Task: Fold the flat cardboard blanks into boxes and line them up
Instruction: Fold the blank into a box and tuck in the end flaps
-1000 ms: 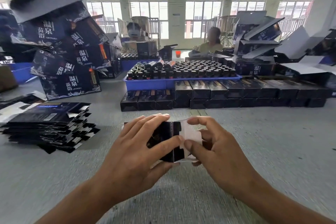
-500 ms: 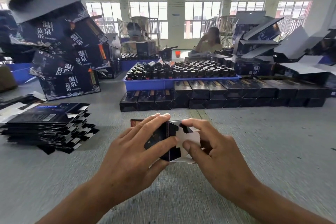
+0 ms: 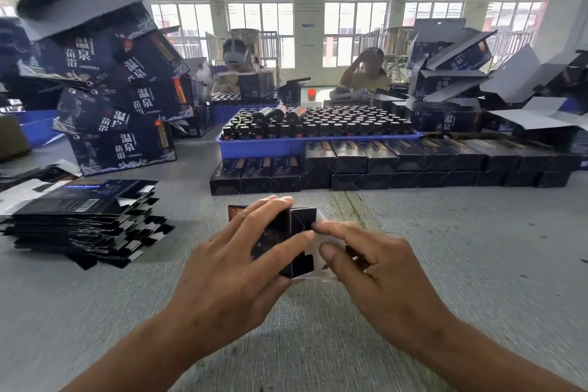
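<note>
Left hand is gripping a small dark box low over the near centre of the grey bench: fingers curled over the top, thumb crossing the near face. The box is half formed, its right end open.

Right hand is working at that open end. Its fingers are pinching and pressing a pale end flap against the box; thumb tip is lying on the flap. Both forearms are entering from the near edge.

To the left, near, a stack of flat blanks is lying on the bench, dark printed sides up, edges uneven.

Farther back, centre to right, a row of finished boxes is standing side by side, in two tiers toward the right, ends facing the camera.

Just behind the row, a blue tray is holding many dark capped bottles, most upright, a few lying on top.

Far left, a pile of large printed cartons is leaning unevenly. Far right, more open cartons are heaped with flaps raised.

At the far side, two seated people are facing the bench; windows are running along the back wall.
</note>
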Available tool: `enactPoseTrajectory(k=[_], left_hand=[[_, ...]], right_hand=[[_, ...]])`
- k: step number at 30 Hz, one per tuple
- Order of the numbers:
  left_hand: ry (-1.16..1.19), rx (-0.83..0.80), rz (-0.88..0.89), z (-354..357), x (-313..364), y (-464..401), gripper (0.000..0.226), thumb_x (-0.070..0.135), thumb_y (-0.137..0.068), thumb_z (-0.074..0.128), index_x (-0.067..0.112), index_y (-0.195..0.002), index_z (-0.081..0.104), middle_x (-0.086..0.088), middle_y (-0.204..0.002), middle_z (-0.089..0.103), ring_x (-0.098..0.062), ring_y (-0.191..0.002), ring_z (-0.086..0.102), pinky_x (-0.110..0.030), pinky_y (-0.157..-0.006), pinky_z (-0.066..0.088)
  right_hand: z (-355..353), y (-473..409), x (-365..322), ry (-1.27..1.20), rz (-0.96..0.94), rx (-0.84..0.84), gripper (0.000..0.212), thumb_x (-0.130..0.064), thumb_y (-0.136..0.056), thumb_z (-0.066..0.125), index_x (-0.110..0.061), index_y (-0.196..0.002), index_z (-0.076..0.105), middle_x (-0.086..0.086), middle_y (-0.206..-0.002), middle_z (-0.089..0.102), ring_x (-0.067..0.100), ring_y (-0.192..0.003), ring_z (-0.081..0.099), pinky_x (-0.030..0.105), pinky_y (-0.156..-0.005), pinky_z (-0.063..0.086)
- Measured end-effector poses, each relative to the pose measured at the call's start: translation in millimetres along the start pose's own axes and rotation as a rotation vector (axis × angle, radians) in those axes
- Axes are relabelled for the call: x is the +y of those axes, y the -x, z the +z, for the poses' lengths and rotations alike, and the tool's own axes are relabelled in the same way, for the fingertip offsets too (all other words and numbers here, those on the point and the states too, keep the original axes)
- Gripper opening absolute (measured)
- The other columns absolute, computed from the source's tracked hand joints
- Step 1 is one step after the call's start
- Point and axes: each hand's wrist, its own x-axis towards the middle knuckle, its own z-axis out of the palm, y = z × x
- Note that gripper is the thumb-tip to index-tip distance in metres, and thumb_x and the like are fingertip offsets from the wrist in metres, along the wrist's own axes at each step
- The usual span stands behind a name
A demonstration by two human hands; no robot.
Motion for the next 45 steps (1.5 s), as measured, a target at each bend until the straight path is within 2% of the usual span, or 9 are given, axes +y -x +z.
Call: enactPoseTrajectory(k=[5,8,12,22,27,30,33,37,45], left_hand=[[0.011,0.008,-0.020,1,-5,3,0.046,0.036,-0.087,0.060,0.024,-0.132,0.057,-0.014,-0.143,0.051,-0.031,-0.126,0.054,-0.035,-0.077,0.056],[0.006,-0.008,-0.023,2,-6,4,0.047,0.036,-0.086,0.062,0.023,-0.131,0.060,-0.013,-0.144,0.050,-0.030,-0.127,0.052,-0.032,-0.081,0.053],[0.021,-0.009,-0.008,2,-4,2,0.048,0.036,-0.087,0.063,0.027,-0.134,0.057,-0.011,-0.144,0.050,-0.027,-0.128,0.051,-0.028,-0.083,0.048],[-0.011,-0.031,0.060,1,-1,0,0.042,0.039,-0.089,0.065,0.028,-0.128,0.059,-0.017,-0.144,0.050,-0.033,-0.131,0.053,-0.046,-0.074,0.063],[0.023,0.006,0.018,1,-2,1,0.038,0.034,-0.088,0.063,0.024,-0.125,0.065,-0.016,-0.142,0.052,-0.032,-0.129,0.053,-0.040,-0.080,0.061],[0.027,0.018,-0.008,1,-4,2,0.041,0.034,-0.086,0.064,0.025,-0.126,0.062,-0.014,-0.143,0.051,-0.030,-0.128,0.053,-0.036,-0.081,0.056],[0.035,0.022,-0.004,1,-3,2,0.044,0.033,-0.084,0.066,0.027,-0.127,0.059,-0.013,-0.143,0.050,-0.029,-0.128,0.052,-0.034,-0.081,0.055],[0.063,0.025,-0.019,2,1,2,0.053,0.035,-0.083,0.069,0.025,-0.133,0.053,-0.011,-0.144,0.051,-0.026,-0.126,0.054,-0.030,-0.083,0.053],[0.148,0.034,-0.032,2,10,0,0.085,0.036,-0.078,0.079,0.018,-0.150,0.036,0.000,-0.150,0.047,-0.018,-0.139,0.046,-0.036,-0.101,0.053]], right_hand=[[-3,1,-2,0.067,0.055,-0.190,0.084,-0.089,-0.070,0.049,-0.056,-0.145,0.030,-0.060,-0.118,0.035,-0.028,-0.114,0.042,-0.007,-0.080,0.036],[-3,1,-2,0.116,0.035,-0.225,0.075,-0.074,-0.077,0.060,-0.061,-0.143,0.029,-0.060,-0.118,0.028,-0.036,-0.113,0.032,-0.004,-0.085,0.035],[-2,0,-1,0.062,0.050,-0.091,0.051,-0.036,-0.092,0.070,-0.044,-0.139,0.051,-0.033,-0.119,0.059,-0.018,-0.111,0.052,0.002,-0.089,0.043],[4,4,1,0.080,0.043,0.033,0.034,-0.028,-0.087,0.077,-0.033,-0.120,0.068,-0.031,-0.096,0.065,-0.011,-0.092,0.064,0.003,-0.076,0.047],[2,4,0,-0.016,0.070,-0.026,0.058,-0.015,-0.089,0.073,-0.048,-0.132,0.052,-0.023,-0.102,0.069,-0.003,-0.092,0.067,0.007,-0.070,0.051],[0,3,-2,-0.108,0.111,-0.057,0.072,-0.004,-0.093,0.060,-0.064,-0.130,0.045,-0.028,-0.105,0.069,0.016,-0.086,0.070,0.022,-0.066,0.060],[-1,2,-1,-0.227,0.150,-0.025,0.052,-0.011,-0.100,0.055,-0.052,-0.131,0.052,-0.022,-0.105,0.073,0.021,-0.080,0.071,0.042,-0.068,0.062],[0,-1,0,-0.281,0.188,-0.011,0.035,-0.036,-0.092,0.066,-0.051,-0.122,0.057,-0.032,-0.109,0.068,-0.002,-0.096,0.069,0.020,-0.075,0.059],[2,-3,1,-0.328,0.244,-0.015,0.024,-0.030,-0.088,0.074,-0.048,-0.101,0.065,-0.030,-0.099,0.071,-0.004,-0.089,0.069,0.011,-0.071,0.054]])
